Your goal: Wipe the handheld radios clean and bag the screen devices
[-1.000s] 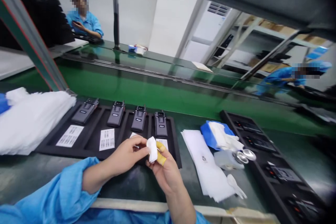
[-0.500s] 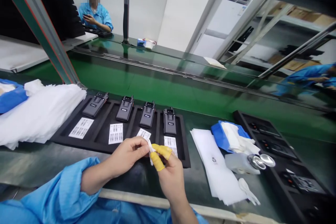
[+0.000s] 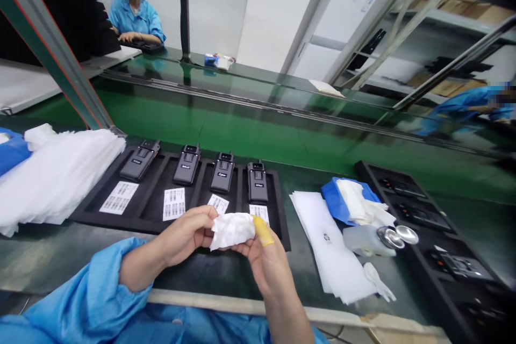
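We've got a dark green table point(image 3: 201, 279) running right across in front of us; on it sits the wide black tray point(image 3: 279, 201), with a second black tray point(image 3: 415, 274) off to our right and a fat pile of white sleeves point(image 3: 60, 183) to our left; next size down, our left hand point(image 3: 181, 236) and right hand point(image 3: 264, 263) are up over the near edge of that first tray; the four handheld radios point(image 3: 258, 180) lie in its slots, each with a printed label sheet point(image 3: 174, 204) on the near side, and we're touching none of them; now the bit that's changed: the white cloth point(image 3: 233, 231) was a narrow scrunch half a second ago, and now it's opened out wide between our hands; left grip is pinching its left end, right grip has the other, so we reckon both hands are tied up with it; smallest thing, we can make out just one yellow finger cover point(image 3: 264, 230) now, pressed to the cloth's right end, where two showed before.
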Demonstrator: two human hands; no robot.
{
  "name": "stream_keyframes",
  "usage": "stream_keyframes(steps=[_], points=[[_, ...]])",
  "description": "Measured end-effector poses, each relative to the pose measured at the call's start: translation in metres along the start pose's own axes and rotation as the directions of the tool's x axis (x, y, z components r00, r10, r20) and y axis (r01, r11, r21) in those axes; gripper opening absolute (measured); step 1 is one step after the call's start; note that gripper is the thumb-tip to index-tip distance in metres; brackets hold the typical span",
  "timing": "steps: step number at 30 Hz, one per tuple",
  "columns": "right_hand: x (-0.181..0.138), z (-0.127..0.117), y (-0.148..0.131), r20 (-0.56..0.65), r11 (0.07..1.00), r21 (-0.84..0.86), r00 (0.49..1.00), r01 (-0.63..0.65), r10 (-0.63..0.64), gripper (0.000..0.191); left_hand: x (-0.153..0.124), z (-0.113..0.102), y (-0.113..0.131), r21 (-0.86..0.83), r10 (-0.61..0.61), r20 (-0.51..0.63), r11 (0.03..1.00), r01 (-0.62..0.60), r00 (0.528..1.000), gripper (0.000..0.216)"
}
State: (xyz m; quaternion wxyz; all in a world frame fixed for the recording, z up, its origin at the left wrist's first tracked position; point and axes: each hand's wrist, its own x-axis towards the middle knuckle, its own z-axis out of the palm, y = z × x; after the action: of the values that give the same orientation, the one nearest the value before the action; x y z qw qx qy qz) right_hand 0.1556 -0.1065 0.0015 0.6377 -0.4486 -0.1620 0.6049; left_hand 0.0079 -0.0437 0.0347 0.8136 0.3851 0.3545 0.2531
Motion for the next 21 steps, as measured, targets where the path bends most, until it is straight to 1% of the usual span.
stream_keyframes(steps=[3, 6, 7, 8, 10, 11, 12, 14, 15, 16, 17, 18, 19, 20, 21], points=[[-0.002, 0.0, -0.001, 0.001, 0.998, -0.046, 0.999, 0.044, -0.044, 0.037, 0.002, -0.001, -0.003, 0.048, 0.027, -0.019, 0.999, -0.026, 0.999, 0.028], [-0.003, -0.004, -0.005, -0.053, 0.994, -0.051, 0.994, 0.098, -0.1, 0.035, 0.005, -0.002, -0.006, 0.189, 0.091, -0.09, 0.979, -0.072, 0.992, 0.034], [-0.004, -0.006, -0.006, -0.079, 0.991, -0.051, 0.989, 0.125, -0.129, 0.035, 0.006, -0.002, -0.007, 0.233, 0.128, -0.131, 0.968, -0.095, 0.983, 0.034], [-0.004, -0.007, -0.007, -0.106, 0.986, -0.057, 0.981, 0.155, -0.161, 0.035, 0.006, -0.001, -0.008, 0.278, 0.185, -0.184, 0.952, -0.129, 0.965, 0.033], [-0.005, -0.009, -0.008, -0.143, 0.973, -0.092, 0.965, 0.209, -0.221, 0.036, 0.005, 0.004, -0.01, 0.368, 0.326, -0.29, 0.906, -0.209, 0.9, 0.032], [-0.005, -0.01, -0.008, -0.144, 0.966, -0.122, 0.959, 0.227, -0.243, 0.036, 0.004, 0.007, -0.012, 0.391, 0.366, -0.304, 0.89, -0.235, 0.879, 0.033], [-0.006, -0.009, -0.006, -0.131, 0.959, -0.161, 0.958, 0.234, -0.256, 0.037, 0.002, 0.012, -0.014, 0.383, 0.365, -0.285, 0.891, -0.244, 0.886, 0.036], [-0.009, -0.007, -0.002, -0.066, 0.94, -0.254, 0.965, 0.228, -0.252, 0.036, 0.001, 0.02, -0.02, 0.284, 0.269, -0.186, 0.936, -0.21, 0.945, 0.047], [-0.01, -0.006, 0.0, -0.029, 0.926, -0.302, 0.969, 0.226, -0.246, 0.035, 0.001, 0.024, -0.023, 0.214, 0.22, -0.142, 0.959, -0.187, 0.965, 0.052], [-0.011, -0.006, 0.002, -0.001, 0.908, -0.349, 0.969, 0.23, -0.246, 0.035, 0.002, 0.027, -0.026, 0.151, 0.192, -0.12, 0.973, -0.174, 0.974, 0.056], [-0.012, -0.007, 0.004, 0.015, 0.882, -0.399, 0.963, 0.251, -0.268, 0.035, 0.004, 0.028, -0.028, 0.104, 0.186, -0.125, 0.979, -0.174, 0.975, 0.058], [-0.013, -0.008, 0.005, 0.019, 0.837, -0.46, 0.946, 0.295, -0.323, 0.034, 0.006, 0.029, -0.03, 0.074, 0.186, -0.143, 0.981, -0.177, 0.972, 0.058], [-0.014, -0.011, 0.005, 0.014, 0.763, -0.536, 0.907, 0.361, -0.42, 0.034, 0.009, 0.029, -0.031, 0.059, 0.184, -0.164, 0.983, -0.176, 0.969, 0.059], [-0.015, -0.015, 0.005, 0.016, 0.646, -0.625, 0.834, 0.439, -0.551, 0.033, 0.011, 0.028, -0.031, 0.054, 0.178, -0.184, 0.984, -0.171, 0.967, 0.06], [-0.015, -0.019, 0.004, 0.055, 0.482, -0.715, 0.729, 0.506, -0.682, 0.031, 0.012, 0.028, -0.031, 0.053, 0.167, -0.203, 0.986, -0.16, 0.965, 0.062]])
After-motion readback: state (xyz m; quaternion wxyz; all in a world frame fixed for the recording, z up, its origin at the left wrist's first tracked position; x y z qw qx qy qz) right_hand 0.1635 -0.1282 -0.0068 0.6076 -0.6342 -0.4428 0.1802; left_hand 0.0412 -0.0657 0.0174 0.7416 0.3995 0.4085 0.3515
